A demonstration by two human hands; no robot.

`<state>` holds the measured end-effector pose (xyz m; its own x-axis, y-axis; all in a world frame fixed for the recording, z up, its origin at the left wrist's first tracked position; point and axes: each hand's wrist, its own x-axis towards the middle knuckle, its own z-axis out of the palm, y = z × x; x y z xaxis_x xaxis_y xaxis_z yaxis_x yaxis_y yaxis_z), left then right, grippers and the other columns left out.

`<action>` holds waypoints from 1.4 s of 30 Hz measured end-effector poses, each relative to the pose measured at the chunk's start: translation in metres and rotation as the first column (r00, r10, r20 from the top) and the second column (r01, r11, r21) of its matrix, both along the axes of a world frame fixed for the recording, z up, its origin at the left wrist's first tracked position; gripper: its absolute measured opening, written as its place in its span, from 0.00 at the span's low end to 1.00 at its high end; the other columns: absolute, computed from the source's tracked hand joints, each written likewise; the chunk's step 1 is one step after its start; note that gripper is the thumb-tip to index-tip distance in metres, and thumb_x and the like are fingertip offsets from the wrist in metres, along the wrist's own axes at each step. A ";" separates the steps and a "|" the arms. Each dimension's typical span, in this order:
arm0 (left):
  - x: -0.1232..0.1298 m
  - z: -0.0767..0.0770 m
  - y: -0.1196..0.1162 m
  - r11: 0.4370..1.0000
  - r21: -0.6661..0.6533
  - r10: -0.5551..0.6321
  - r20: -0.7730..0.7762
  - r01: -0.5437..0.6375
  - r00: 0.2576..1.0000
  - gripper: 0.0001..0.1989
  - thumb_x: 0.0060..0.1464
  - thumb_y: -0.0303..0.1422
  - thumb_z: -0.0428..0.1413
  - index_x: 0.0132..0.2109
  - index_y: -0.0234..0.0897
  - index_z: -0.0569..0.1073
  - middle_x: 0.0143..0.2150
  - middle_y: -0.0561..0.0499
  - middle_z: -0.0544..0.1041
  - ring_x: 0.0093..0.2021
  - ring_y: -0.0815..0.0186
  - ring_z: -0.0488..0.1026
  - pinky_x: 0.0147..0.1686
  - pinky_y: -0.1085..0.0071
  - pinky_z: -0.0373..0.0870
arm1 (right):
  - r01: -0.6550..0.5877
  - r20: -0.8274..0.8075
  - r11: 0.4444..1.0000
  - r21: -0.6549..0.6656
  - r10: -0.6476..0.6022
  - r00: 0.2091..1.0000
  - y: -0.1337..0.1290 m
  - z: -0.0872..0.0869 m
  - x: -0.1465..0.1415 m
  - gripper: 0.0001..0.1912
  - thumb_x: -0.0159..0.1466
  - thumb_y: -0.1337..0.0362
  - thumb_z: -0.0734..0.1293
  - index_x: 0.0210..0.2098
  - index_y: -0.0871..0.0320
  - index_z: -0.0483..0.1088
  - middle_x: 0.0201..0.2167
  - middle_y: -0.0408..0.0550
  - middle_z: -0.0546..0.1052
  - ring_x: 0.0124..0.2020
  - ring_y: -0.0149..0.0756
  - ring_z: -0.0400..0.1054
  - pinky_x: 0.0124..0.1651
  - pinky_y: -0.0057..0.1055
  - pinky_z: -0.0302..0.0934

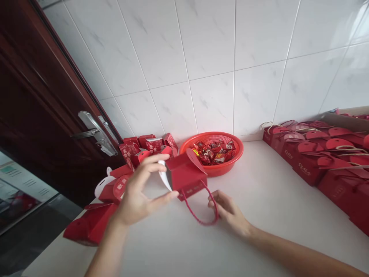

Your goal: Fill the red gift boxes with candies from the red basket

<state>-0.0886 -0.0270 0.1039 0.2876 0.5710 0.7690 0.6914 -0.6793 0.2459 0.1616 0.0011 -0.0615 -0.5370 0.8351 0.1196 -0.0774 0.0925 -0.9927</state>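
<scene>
A small red box (187, 173) with a white inner flap and a looped red cord handle (198, 220) is held above the white table. My left hand (141, 192) grips its left side, fingers on the upper edge and thumb at the lower edge. Beside the loop's right side, my right hand (229, 213) has its fingers curled together; whether they pinch the cord is too blurred to tell. Just behind the box sits a red plastic basket (213, 171) holding wrapped candies (215, 152).
Several red boxes (95, 225) stand along the table's left side and at the back left. Closed red boxes with cord handles (300, 161) fill the right side. Behind is a tiled wall (210, 96); a dark door (43, 96) is at left.
</scene>
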 end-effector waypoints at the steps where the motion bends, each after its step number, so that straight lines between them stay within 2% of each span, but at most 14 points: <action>1: 0.010 -0.006 -0.002 0.999 -0.039 -0.022 -0.048 0.021 0.999 0.20 0.51 0.33 0.66 0.48 0.42 0.67 0.60 0.43 0.71 0.61 0.53 0.70 0.59 0.54 0.70 | 0.096 -0.038 0.995 0.002 -0.096 0.995 0.004 0.004 0.003 0.18 0.64 0.47 0.64 0.37 0.57 0.65 0.30 0.42 0.68 0.25 0.28 0.60 0.28 0.28 0.57; 4: 0.038 -0.029 0.001 0.990 -0.133 -0.071 -0.170 0.049 0.983 0.17 0.52 0.32 0.66 0.43 0.42 0.65 0.60 0.42 0.71 0.59 0.55 0.71 0.55 0.59 0.73 | 0.335 -0.131 0.941 0.042 -0.327 0.936 0.014 0.014 0.015 0.19 0.66 0.45 0.61 0.36 0.56 0.65 0.31 0.43 0.69 0.29 0.32 0.63 0.34 0.31 0.61; 8: 0.068 -0.065 0.014 0.985 -0.159 -0.100 -0.254 0.060 0.962 0.19 0.50 0.30 0.66 0.40 0.41 0.63 0.58 0.41 0.71 0.58 0.53 0.72 0.53 0.57 0.75 | 0.521 -0.163 0.846 0.114 -0.501 0.850 0.022 0.021 0.031 0.19 0.67 0.46 0.59 0.40 0.55 0.67 0.38 0.47 0.73 0.38 0.37 0.67 0.43 0.35 0.64; 11: 0.082 -0.082 0.021 0.983 -0.170 -0.116 -0.286 0.069 0.951 0.20 0.47 0.28 0.67 0.39 0.41 0.63 0.56 0.42 0.72 0.58 0.52 0.73 0.51 0.57 0.76 | 0.591 -0.128 0.785 0.188 -0.577 0.807 0.022 0.026 0.038 0.20 0.66 0.45 0.60 0.44 0.54 0.68 0.46 0.50 0.73 0.43 0.40 0.68 0.47 0.39 0.66; 13: 0.089 -0.086 0.023 0.977 -0.203 -0.127 -0.272 0.072 0.954 0.19 0.47 0.30 0.67 0.39 0.41 0.63 0.56 0.42 0.72 0.59 0.51 0.72 0.52 0.57 0.76 | 0.579 -0.090 0.775 0.253 -0.577 0.812 0.022 0.029 0.040 0.19 0.66 0.46 0.62 0.46 0.53 0.68 0.48 0.50 0.73 0.45 0.41 0.68 0.49 0.40 0.66; 18: 0.103 -0.079 0.028 0.920 -0.387 -0.154 -0.216 0.060 0.964 0.19 0.47 0.38 0.68 0.37 0.41 0.65 0.61 0.42 0.69 0.59 0.50 0.72 0.50 0.58 0.77 | 0.527 -0.030 0.749 0.403 -0.564 0.825 0.023 0.030 0.039 0.18 0.66 0.51 0.64 0.50 0.53 0.63 0.47 0.51 0.74 0.47 0.40 0.69 0.52 0.41 0.66; 23: 0.105 -0.067 0.036 0.857 -0.512 -0.162 -0.150 0.063 0.975 0.19 0.45 0.44 0.68 0.34 0.40 0.69 0.61 0.42 0.70 0.55 0.49 0.75 0.48 0.58 0.76 | 0.549 0.005 0.743 0.383 -0.596 0.803 0.027 0.034 0.043 0.15 0.72 0.53 0.55 0.52 0.53 0.61 0.44 0.52 0.74 0.43 0.39 0.71 0.45 0.39 0.69; 26: 0.102 -0.057 0.043 0.803 -0.583 -0.189 -0.055 0.122 0.980 0.17 0.55 0.48 0.60 0.32 0.39 0.72 0.58 0.43 0.73 0.57 0.52 0.74 0.54 0.59 0.73 | 0.553 0.037 0.716 0.426 -0.625 0.780 0.030 0.037 0.049 0.15 0.73 0.57 0.52 0.55 0.54 0.60 0.44 0.52 0.75 0.43 0.40 0.71 0.46 0.41 0.68; 28: 0.100 -0.051 0.049 0.752 -0.643 -0.182 0.015 0.149 0.983 0.18 0.62 0.46 0.52 0.31 0.39 0.75 0.55 0.44 0.76 0.56 0.55 0.74 0.54 0.61 0.73 | 0.521 0.025 0.668 0.532 -0.627 0.778 0.032 0.036 0.053 0.15 0.73 0.61 0.51 0.54 0.53 0.62 0.50 0.54 0.73 0.50 0.41 0.70 0.52 0.42 0.66; 30: 0.097 -0.047 0.056 0.691 -0.704 -0.172 0.060 0.164 0.983 0.16 0.62 0.42 0.52 0.33 0.39 0.78 0.55 0.45 0.76 0.52 0.57 0.76 0.52 0.62 0.74 | 0.457 0.028 0.637 0.621 -0.601 0.799 0.035 0.034 0.055 0.15 0.72 0.65 0.51 0.48 0.52 0.67 0.56 0.54 0.69 0.56 0.42 0.67 0.54 0.41 0.65; 32: 0.093 -0.044 0.061 0.628 -0.753 -0.196 0.088 0.194 0.977 0.10 0.57 0.38 0.56 0.37 0.40 0.80 0.56 0.45 0.76 0.49 0.58 0.78 0.50 0.62 0.75 | 0.395 0.065 0.646 0.653 -0.568 0.820 0.036 0.032 0.056 0.16 0.71 0.68 0.51 0.41 0.54 0.69 0.59 0.54 0.68 0.56 0.42 0.68 0.53 0.40 0.66; 35: 0.088 -0.042 0.064 0.547 -0.805 -0.248 0.107 0.231 0.963 0.07 0.52 0.34 0.58 0.38 0.40 0.79 0.56 0.44 0.76 0.49 0.58 0.78 0.51 0.61 0.75 | 0.336 0.130 0.689 0.642 -0.530 0.838 0.035 0.032 0.057 0.15 0.69 0.70 0.52 0.39 0.55 0.69 0.58 0.56 0.68 0.51 0.41 0.70 0.51 0.40 0.66; 37: 0.085 -0.040 0.063 0.538 -0.814 -0.283 0.068 0.217 0.957 0.04 0.49 0.32 0.60 0.35 0.40 0.77 0.58 0.45 0.74 0.52 0.56 0.77 0.54 0.60 0.73 | 0.282 0.159 0.715 0.639 -0.482 0.862 0.034 0.035 0.059 0.13 0.66 0.71 0.54 0.40 0.55 0.69 0.56 0.56 0.70 0.51 0.42 0.70 0.53 0.41 0.66; 42: 0.079 -0.042 0.062 0.615 -0.772 -0.317 -0.053 0.163 0.947 0.06 0.44 0.23 0.56 0.27 0.39 0.70 0.59 0.48 0.74 0.58 0.55 0.73 0.57 0.59 0.68 | 0.107 0.230 0.755 0.647 -0.326 0.917 0.034 0.046 0.067 0.13 0.57 0.72 0.63 0.41 0.56 0.70 0.60 0.57 0.67 0.63 0.50 0.62 0.59 0.46 0.62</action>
<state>-0.0096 0.0353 0.0620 0.5780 0.8154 0.0313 0.6124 -0.4588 0.6437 0.2285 0.0353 -0.0160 -0.4491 0.7380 0.5037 0.3206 0.6593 -0.6801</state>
